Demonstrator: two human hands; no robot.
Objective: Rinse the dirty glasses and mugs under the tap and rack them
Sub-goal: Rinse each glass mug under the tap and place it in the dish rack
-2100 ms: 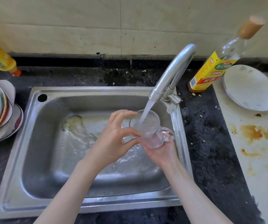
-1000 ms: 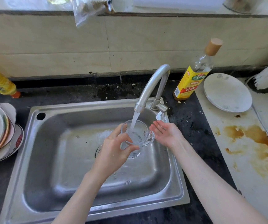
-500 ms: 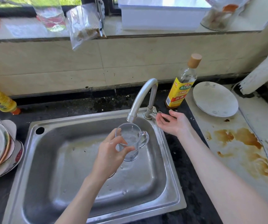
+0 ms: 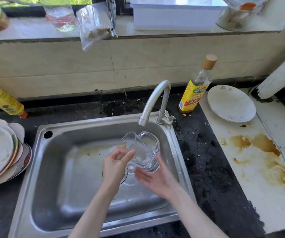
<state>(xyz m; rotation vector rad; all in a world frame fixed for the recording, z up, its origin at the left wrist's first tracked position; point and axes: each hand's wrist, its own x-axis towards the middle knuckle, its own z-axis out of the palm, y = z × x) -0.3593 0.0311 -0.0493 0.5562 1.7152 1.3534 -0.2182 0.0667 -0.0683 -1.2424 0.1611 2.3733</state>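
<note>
While the sink point(image 4: 40, 177) fills the middle of the frame and no water shows at the tap point(image 4: 152, 100) above it, you hold the clear glass mug point(image 4: 140, 152) tilted over the basin's centre right. Your left hand point(image 4: 115, 166) pinches its rim side; your right hand point(image 4: 157, 180), fingers straight, supports the base from below. Wet glass could slip — a loose grip during the handover would drop it onto steel and crack it.
</note>
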